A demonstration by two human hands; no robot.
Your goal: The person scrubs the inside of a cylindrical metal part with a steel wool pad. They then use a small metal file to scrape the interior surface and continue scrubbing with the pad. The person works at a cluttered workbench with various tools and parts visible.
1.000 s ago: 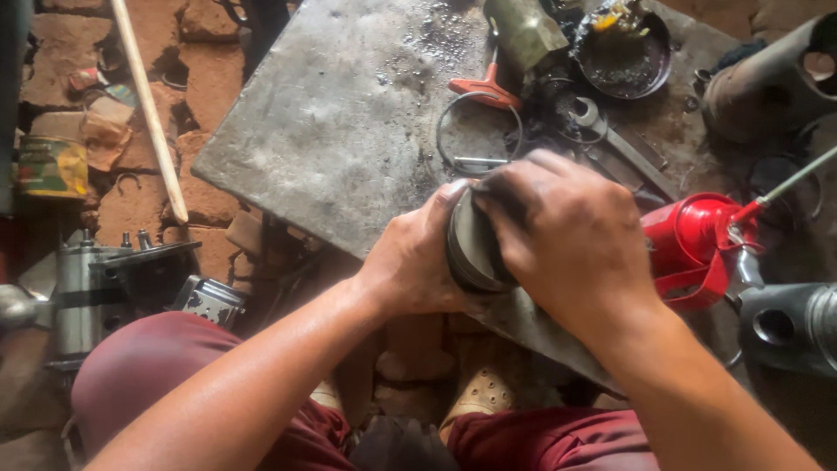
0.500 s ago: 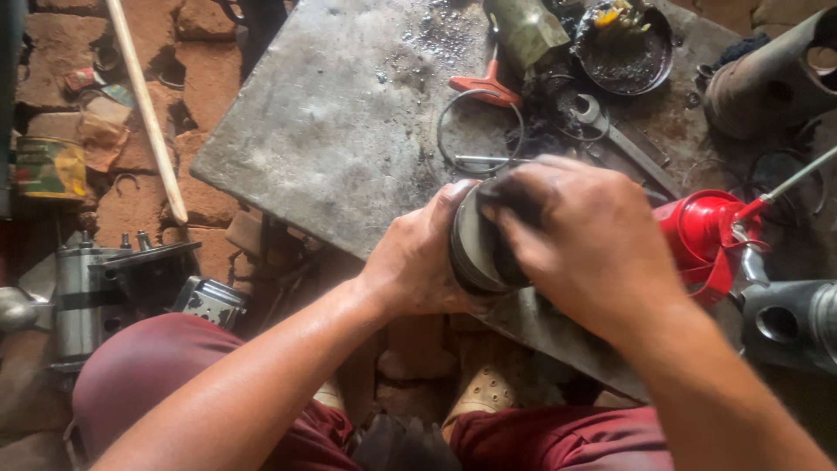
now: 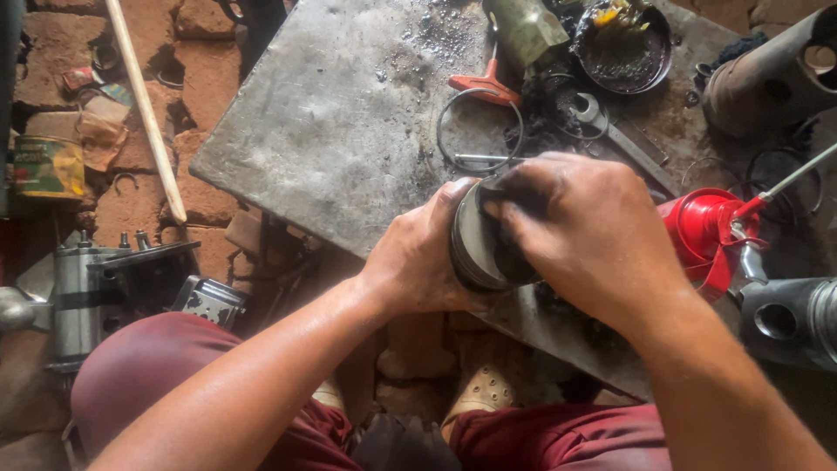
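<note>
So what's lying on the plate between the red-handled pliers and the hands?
In the head view, a thin wire ring lies on the metal plate there.

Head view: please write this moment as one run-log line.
left hand: holds piston | right hand: on piston | below: metal plate | right: red oil can

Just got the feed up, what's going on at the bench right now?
A person sits at a grey metal slab holding a round, grooved metal part, probably a piston, between both hands. The left hand cups it from the side while the right hand presses a dark rag against it. A red oil can stands just beyond the right hand, and loose metal rings lie on the slab.
</note>
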